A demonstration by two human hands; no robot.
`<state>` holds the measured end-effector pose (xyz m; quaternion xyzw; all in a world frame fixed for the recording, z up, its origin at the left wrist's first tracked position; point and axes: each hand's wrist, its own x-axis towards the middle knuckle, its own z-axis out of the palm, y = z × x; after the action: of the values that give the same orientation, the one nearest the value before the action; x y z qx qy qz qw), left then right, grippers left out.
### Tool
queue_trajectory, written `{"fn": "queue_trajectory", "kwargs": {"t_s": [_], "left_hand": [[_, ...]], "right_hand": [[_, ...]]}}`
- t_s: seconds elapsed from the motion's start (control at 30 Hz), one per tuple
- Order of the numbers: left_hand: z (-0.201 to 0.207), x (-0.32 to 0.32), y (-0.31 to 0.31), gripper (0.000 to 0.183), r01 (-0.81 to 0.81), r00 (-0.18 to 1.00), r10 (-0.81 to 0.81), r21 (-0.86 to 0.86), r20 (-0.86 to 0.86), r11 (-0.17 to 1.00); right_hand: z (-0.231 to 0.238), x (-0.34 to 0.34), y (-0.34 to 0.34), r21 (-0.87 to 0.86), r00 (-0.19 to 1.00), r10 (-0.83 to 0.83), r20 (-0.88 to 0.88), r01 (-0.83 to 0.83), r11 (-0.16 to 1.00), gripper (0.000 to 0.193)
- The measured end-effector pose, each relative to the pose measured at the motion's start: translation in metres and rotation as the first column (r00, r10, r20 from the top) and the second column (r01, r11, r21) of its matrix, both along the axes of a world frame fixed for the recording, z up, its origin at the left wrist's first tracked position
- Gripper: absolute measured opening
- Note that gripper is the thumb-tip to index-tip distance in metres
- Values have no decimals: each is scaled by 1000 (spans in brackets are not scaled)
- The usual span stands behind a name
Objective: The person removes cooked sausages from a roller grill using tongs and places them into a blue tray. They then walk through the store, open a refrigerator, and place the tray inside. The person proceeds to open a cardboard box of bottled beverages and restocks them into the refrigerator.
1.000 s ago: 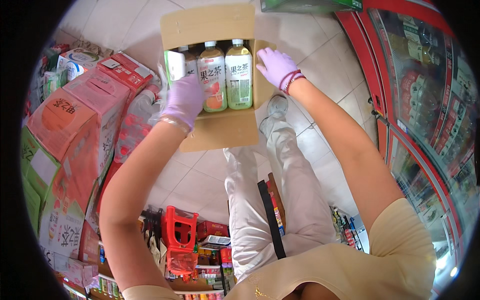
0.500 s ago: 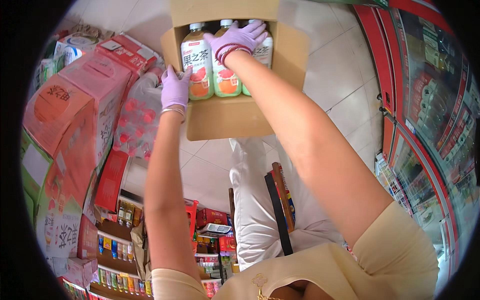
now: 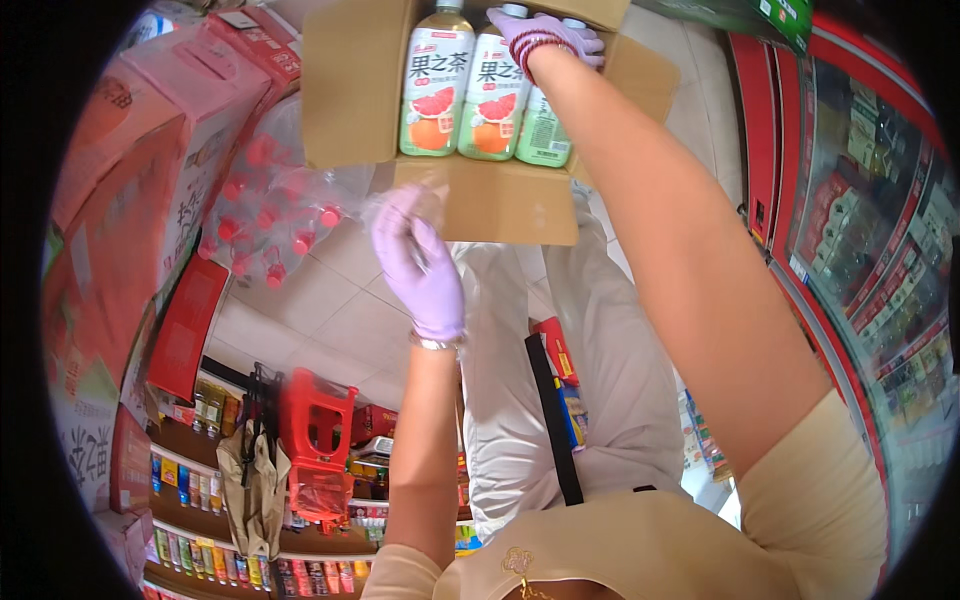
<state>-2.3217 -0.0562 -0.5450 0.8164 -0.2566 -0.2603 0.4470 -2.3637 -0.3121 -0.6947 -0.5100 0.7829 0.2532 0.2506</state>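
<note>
An opened cardboard carton (image 3: 520, 205) stands at the top centre with its flaps spread. In it are juice-tea bottles with grapefruit pictures: a left bottle (image 3: 436, 85), a middle bottle (image 3: 490, 110) and a right bottle (image 3: 543, 130), the last partly covered. My right hand (image 3: 550, 42), in a lavender glove, lies across the tops of the middle and right bottles, fingers spread. My left hand (image 3: 420, 265), gloved alike, hovers just in front of the carton's near flap. Its thumb stands apart from the loosely bent fingers, whose tips are blurred; I see nothing held.
A clear plastic-wrapped pack of bottles with pink caps (image 3: 270, 215) lies left of the carton. Stacked pink drink cartons (image 3: 150, 180) line the left side. A red-framed glass fridge (image 3: 850, 220) curves along the right. Behind me are a red plastic stool (image 3: 320, 420) and stocked shelves (image 3: 205, 555).
My left hand has let go of the carton's left side and come nearer to me. The carton sits higher and further right in view. My right hand stays on the bottle tops.
</note>
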Motion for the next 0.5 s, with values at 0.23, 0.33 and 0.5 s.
{"fn": "queue_trajectory", "kwargs": {"t_s": [0.23,0.33,0.5], "left_hand": [[20,-12,22,23,79,985,-78,0,-153,997],[28,-13,28,23,-118,928,141,87,-344,989],[33,-1,21,30,62,975,-48,58,-217,996]], "right_hand": [[10,-4,-6,36,996,-15,-88,18,999,79],[74,-17,42,-200,992,17,128,9,980,81],[141,-68,130,-666,845,433,314,-129,735,44]]}}
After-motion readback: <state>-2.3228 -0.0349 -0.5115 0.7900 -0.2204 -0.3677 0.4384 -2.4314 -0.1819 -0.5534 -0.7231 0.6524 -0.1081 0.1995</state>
